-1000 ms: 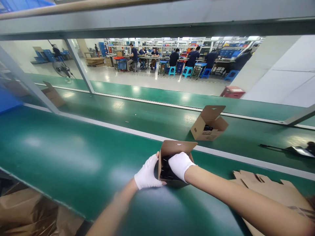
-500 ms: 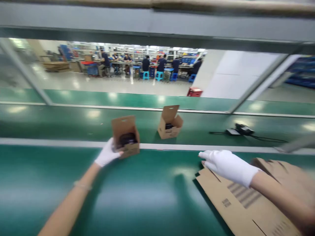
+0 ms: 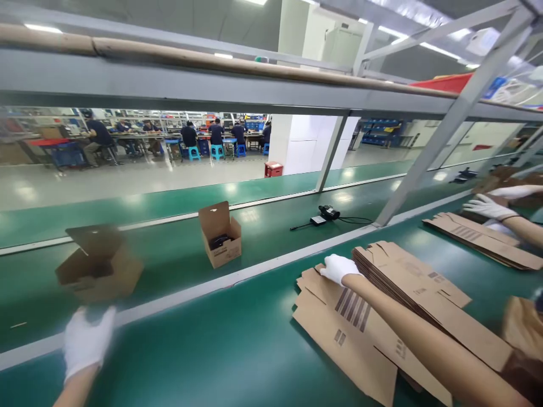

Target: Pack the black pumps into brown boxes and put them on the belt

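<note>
My left hand (image 3: 87, 342), in a white glove, is empty at lower left, its thumb and fingers apart. Just beyond it a blurred open cardboard box (image 3: 102, 277) stands on the green belt with something dark inside. Over on the right, my gloved right hand (image 3: 339, 268) has its fingers curled at the far edge of a flattened cardboard box (image 3: 331, 333); the fingertips are partly hidden. This flattened box lies against a stack of flattened boxes (image 3: 416, 277). Another open box (image 3: 221, 249), lid raised and a black item inside, stands between my hands, farther back.
A black device with cables (image 3: 328, 213) lies on the far belt (image 3: 267, 226). A pale rail (image 3: 254, 274) and slanted metal post (image 3: 424, 152) divide the workspace. At right, a co-worker's gloved hands (image 3: 487, 207) are over more flattened boxes (image 3: 479, 234).
My left hand has let go of the box, which now stands on the far belt. My right hand has come down onto the flattened box's edge. The view has swung right.
</note>
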{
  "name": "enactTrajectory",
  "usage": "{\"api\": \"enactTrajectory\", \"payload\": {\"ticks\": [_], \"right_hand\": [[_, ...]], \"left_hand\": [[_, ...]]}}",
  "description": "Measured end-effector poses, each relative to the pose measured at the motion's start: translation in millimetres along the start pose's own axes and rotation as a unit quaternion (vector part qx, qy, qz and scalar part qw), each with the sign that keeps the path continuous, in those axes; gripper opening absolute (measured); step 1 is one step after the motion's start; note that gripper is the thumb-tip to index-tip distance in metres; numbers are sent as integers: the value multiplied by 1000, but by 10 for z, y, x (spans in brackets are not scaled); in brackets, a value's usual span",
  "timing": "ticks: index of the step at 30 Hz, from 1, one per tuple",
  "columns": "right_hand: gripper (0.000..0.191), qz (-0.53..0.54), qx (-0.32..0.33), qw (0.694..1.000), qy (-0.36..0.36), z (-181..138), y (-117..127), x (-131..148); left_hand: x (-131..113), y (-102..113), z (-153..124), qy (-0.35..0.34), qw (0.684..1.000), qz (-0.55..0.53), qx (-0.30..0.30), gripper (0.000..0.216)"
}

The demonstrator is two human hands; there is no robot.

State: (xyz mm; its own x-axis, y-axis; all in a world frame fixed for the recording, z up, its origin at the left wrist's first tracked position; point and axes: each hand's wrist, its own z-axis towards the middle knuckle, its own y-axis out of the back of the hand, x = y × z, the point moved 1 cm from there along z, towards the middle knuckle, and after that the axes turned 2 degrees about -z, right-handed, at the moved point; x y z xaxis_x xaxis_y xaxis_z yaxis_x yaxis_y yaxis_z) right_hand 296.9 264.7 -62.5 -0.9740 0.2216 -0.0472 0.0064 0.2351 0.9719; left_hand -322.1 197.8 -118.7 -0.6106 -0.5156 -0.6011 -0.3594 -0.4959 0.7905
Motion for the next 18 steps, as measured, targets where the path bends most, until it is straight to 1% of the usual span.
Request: {"api": "enactTrajectory", "payload": {"ticks": [2,4,5,7,9,10,12,13,14,15,16,18], "right_hand": [[25,19,0,1000,17,-56,63,56],[20,43,1,998,52,-179,182,131],[18,56,2,995,77,-275,258,183],[19,82,6,987,139,-537,435,318],[24,143,-1,969,200,-868,620,472],[27,200,-15,954,224,-1041,702,546],[32,305,-58,920,238,-1361,808,672],[35,341,-89,903,244,-1498,820,725],[37,363,-117,889,251,-1616,800,775],[37,377,-145,876,263,-1716,752,825],[37,383,-167,865,278,-1802,681,875],[33,392,-209,842,307,-1952,502,981]], "left_hand": [[-116,-41,-256,-43,999,-19,19,75],[-265,-57,-537,-90,993,-57,43,70],[-351,-57,-690,-108,989,-81,59,67],[-543,-47,-1018,-125,977,-134,111,61],[-758,-24,-1364,-143,948,-212,188,59],[-866,-7,-1531,-140,929,-255,231,61],[-1072,48,-1826,-141,884,-325,305,65],[-1161,87,-1943,-146,868,-343,329,65],[-1237,133,-2033,-155,858,-356,337,65],[-1299,185,-2096,-162,854,-369,328,64],[-1345,240,-2131,-165,857,-378,309,61],[-1392,344,-2130,-157,873,-385,256,56]]}}
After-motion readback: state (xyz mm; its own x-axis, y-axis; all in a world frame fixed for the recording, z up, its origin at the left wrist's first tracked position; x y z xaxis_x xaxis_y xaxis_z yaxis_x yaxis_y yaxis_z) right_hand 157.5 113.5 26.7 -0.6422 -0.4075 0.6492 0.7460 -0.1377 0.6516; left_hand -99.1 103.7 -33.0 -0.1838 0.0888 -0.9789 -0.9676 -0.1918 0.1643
